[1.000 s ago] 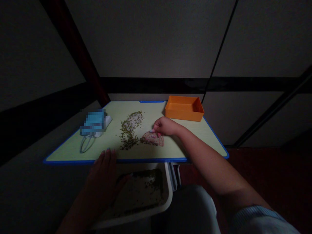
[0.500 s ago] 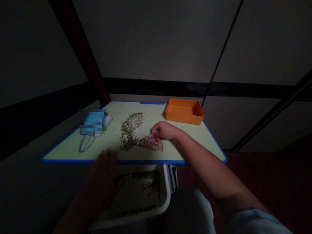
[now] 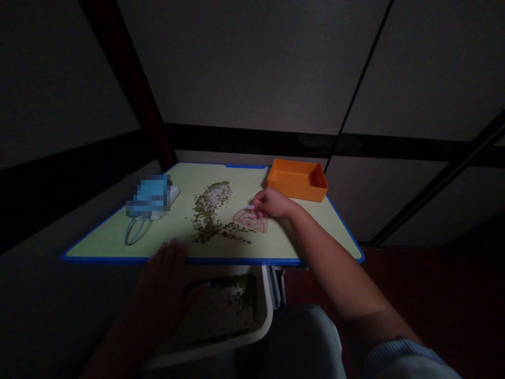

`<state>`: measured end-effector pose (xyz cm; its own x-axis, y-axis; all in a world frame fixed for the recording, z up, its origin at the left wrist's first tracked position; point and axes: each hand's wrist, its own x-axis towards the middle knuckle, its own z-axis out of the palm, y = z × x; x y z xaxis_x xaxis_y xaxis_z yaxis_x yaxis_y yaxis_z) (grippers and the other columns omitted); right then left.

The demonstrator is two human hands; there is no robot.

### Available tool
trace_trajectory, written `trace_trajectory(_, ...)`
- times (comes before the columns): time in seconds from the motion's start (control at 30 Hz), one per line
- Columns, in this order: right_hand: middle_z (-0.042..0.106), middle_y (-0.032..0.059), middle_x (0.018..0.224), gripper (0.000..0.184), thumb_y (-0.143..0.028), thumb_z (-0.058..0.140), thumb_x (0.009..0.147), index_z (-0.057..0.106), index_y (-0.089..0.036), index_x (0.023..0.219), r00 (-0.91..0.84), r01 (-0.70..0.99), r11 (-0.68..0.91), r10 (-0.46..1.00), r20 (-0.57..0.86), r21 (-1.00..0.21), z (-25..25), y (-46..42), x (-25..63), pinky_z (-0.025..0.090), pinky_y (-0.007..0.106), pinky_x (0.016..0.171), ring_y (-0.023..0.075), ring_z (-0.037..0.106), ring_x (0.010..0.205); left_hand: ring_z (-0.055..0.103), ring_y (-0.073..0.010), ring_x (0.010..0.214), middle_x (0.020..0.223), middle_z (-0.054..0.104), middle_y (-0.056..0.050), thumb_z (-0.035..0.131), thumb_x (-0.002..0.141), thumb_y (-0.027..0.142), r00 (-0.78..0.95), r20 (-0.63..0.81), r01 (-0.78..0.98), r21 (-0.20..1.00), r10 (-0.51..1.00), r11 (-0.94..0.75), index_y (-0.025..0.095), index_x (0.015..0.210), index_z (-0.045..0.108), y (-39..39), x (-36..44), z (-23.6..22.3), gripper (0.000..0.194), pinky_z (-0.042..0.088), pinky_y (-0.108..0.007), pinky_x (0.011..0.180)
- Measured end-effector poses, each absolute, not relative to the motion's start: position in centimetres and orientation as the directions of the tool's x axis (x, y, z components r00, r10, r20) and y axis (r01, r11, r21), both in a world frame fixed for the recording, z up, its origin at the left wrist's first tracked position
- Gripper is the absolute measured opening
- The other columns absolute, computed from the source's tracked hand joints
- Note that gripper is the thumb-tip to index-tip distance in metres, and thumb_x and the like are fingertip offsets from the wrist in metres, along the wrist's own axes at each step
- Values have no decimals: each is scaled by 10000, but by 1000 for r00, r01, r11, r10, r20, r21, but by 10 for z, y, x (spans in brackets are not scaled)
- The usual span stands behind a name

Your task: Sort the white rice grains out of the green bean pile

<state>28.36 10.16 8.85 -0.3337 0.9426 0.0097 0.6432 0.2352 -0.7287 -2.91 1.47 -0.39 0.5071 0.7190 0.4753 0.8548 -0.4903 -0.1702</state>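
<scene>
My right hand (image 3: 273, 203) pinches the straight far edge of a clear protractor (image 3: 252, 220) with pink-red markings. Its curved edge faces me, low over the table. Loose dark grains (image 3: 232, 230) lie along its left and near sides. To the left spreads a heap of small green and whitish grains (image 3: 213, 200), trailing into darker ones toward me. My left hand (image 3: 163, 284) rests at the table's front edge, fingers stretched out and thumb apart over a white bin (image 3: 268, 310). Shadow hides part of this hand.
An orange open box (image 3: 296, 184) stands at the table's back right. At the left lie a blurred blue item (image 3: 152, 193) and a white object with a looped cord (image 3: 132, 231). The pale tabletop (image 3: 177, 242) has a blue rim. Grains lie inside the bin below.
My right hand dipped slightly toward me with the protractor, then moved back and right. Dark grains that lay on or under the protractor now show on the tabletop. My left hand stays nearly still.
</scene>
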Motion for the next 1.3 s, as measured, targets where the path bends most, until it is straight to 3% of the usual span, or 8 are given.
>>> trace_trajectory(0.23, 561, -5, 522, 191, -168, 523, 787, 637, -92, 654, -343, 719, 232, 938, -44, -655, 91, 100, 284, 305, 197, 509, 54, 418, 462, 304, -376, 1352, 1408, 372, -289, 335, 732, 709, 511, 458, 854, -171, 728, -492, 22, 1364, 233, 16, -30, -4, 939, 358, -521, 1063)
trace_trajectory(0.4, 582, -3, 547, 202, -243, 576, 781, 662, -99, 668, -428, 718, 297, 902, -62, -630, 92, 97, 281, 315, 209, 529, 63, 424, 491, 310, -376, 1349, 1418, 361, -279, 302, 751, 698, 497, 457, 863, -169, 738, -477, 32, 1378, 196, 15, -28, -3, 921, 359, -520, 1060)
trace_trajectory(0.73, 612, 8, 573, 217, -301, 619, 755, 646, -102, 674, -524, 598, 299, 848, -81, -744, 97, 94, 285, 331, 212, 536, 65, 433, 500, 332, -389, 1333, 1397, 381, -292, 347, 741, 690, 513, 454, 854, -185, 729, -486, 12, 1360, 240, 15, -28, -2, 924, 347, -507, 1070)
trace_trajectory(0.93, 581, -6, 562, 153, -201, 562, 769, 632, -101, 677, -383, 599, 278, 923, 35, -751, 99, 98, 294, 354, 202, 546, 63, 468, 510, 336, -380, 1333, 1389, 388, -298, 350, 751, 674, 536, 477, 839, -207, 696, -504, 6, 1366, 220, 16, -30, -4, 918, 355, -500, 1065)
trace_trajectory(1.1, 557, -18, 520, 129, -150, 553, 747, 641, -102, 665, -195, 747, 201, 977, 81, -633, 101, 102, 307, 327, 199, 500, 62, 451, 469, 367, -403, 1308, 1365, 409, -310, 341, 746, 677, 549, 525, 827, -227, 651, -514, 4, 1371, 210, 22, -33, -11, 929, 392, -522, 1026)
trace_trajectory(1.3, 626, -3, 575, 158, -130, 547, 753, 704, -113, 748, -240, 844, 181, 969, -55, -505, 103, 97, 301, 340, 197, 519, 61, 477, 493, 356, -410, 1314, 1356, 413, -316, 336, 749, 669, 569, 558, 811, -259, 604, -525, 12, 1386, 158, 25, -34, -14, 932, 418, -529, 999)
